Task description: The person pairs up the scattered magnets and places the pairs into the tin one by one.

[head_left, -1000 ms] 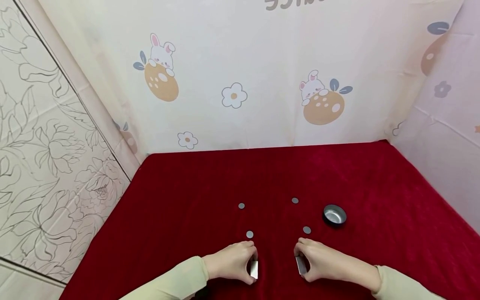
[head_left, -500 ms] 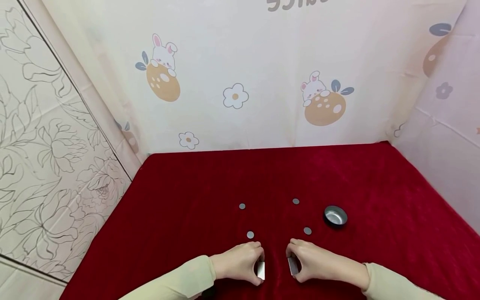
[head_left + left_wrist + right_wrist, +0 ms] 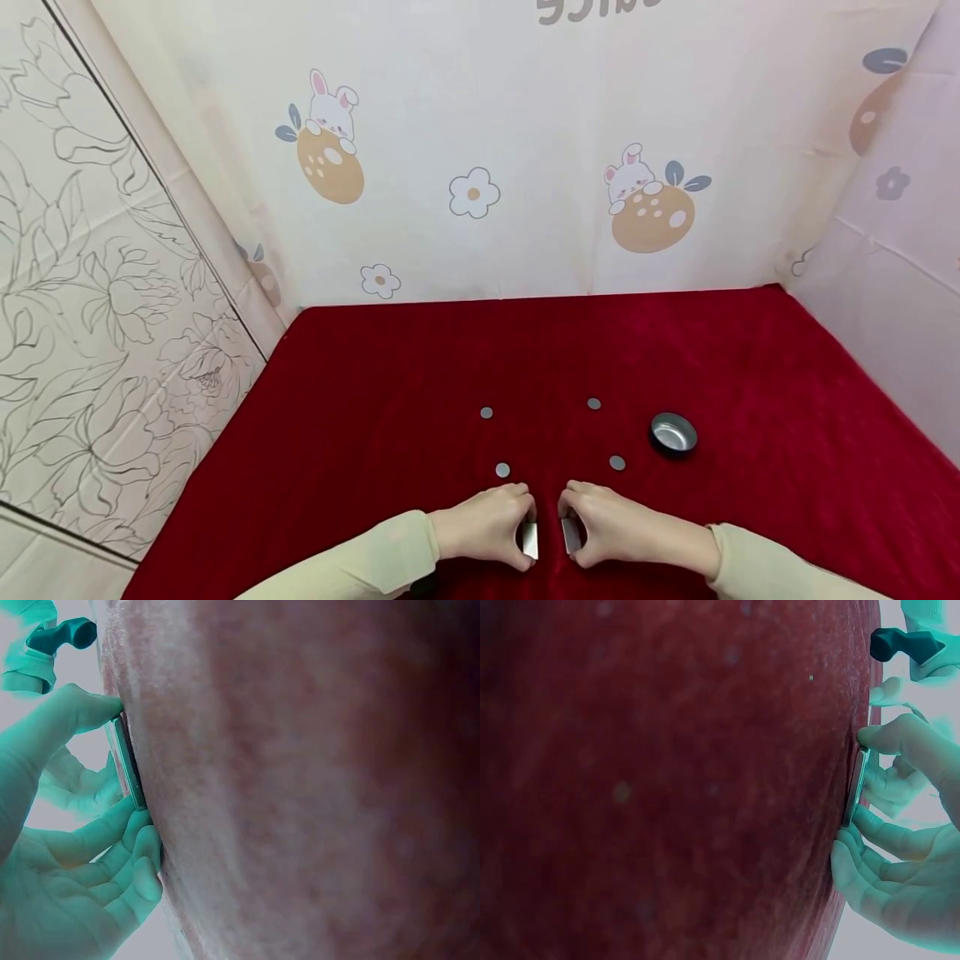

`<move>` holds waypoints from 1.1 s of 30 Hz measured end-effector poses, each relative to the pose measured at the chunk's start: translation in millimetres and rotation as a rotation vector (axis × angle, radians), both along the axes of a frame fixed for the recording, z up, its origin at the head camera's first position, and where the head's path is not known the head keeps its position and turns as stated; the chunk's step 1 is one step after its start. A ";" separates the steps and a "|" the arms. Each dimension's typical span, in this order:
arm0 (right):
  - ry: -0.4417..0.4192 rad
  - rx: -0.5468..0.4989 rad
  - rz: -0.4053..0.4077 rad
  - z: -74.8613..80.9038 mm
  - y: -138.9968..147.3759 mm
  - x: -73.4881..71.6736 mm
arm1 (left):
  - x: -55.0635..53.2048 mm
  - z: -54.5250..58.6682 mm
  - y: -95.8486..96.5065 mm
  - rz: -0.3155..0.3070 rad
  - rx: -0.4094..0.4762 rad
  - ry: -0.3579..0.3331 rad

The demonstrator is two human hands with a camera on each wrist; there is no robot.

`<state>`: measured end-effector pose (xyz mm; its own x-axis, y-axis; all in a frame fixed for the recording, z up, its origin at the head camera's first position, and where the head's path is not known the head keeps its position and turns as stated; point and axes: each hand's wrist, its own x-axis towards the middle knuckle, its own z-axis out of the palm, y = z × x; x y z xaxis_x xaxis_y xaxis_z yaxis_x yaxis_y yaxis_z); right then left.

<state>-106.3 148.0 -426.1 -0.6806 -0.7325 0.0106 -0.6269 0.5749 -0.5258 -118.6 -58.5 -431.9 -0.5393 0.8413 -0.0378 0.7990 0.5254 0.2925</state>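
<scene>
1. Nearest: a pale left sleeve [image 3: 360,558] and a matching right sleeve [image 3: 772,567] are seen at the near edge.
2. Left grip [image 3: 487,521]: clamped on a flat metal plate [image 3: 530,540]; near end pinched by the thumb, far end by the fingers.
3. Right grip [image 3: 609,521]: likewise clamped on a second plate [image 3: 572,536], thumb near, fingers far.
4. Both plates are held face to face, close but apart, a narrow strip of red cloth [image 3: 397,375] seen between. Held low at the desk; whether the cloth is touched cannot be told.
5. Just beyond the hands, two grey discs are laid flat: a near left disc [image 3: 502,470] and a near right disc [image 3: 617,462].
6. A round dark-walled bowl [image 3: 672,435] is set to the right of the discs.
7. Farther, a far left disc [image 3: 486,412] and a far right disc [image 3: 594,403] are laid well apart.
8. Behind the desk, a curtain [image 3: 540,125] printed with rabbits and flowers is hung.
</scene>
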 end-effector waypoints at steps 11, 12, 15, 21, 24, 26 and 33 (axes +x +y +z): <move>-0.008 0.031 -0.014 0.5 -8.0 -1.2 | -2.3 -3.0 2.2 0.000 0.017 -0.027; -0.011 0.033 -0.017 0.7 -8.7 -1.1 | -2.6 -3.3 2.7 0.006 0.020 -0.039; -0.005 0.026 -0.018 0.9 -11.5 -0.8 | -3.2 -3.4 4.7 0.019 0.030 -0.070; 0.030 0.028 -0.013 0.8 -16.5 0.5 | -2.7 -2.1 10.5 0.013 0.024 -0.064; 0.017 0.023 -0.025 1.2 -15.5 1.0 | -1.6 -2.1 11.1 0.024 0.019 -0.065; -0.014 0.009 -0.028 2.0 -13.7 1.0 | -0.9 -2.5 10.7 0.042 0.030 -0.090; -0.108 -0.081 -0.035 8.0 -1.4 -1.1 | 0.3 -2.4 9.3 0.102 0.079 -0.209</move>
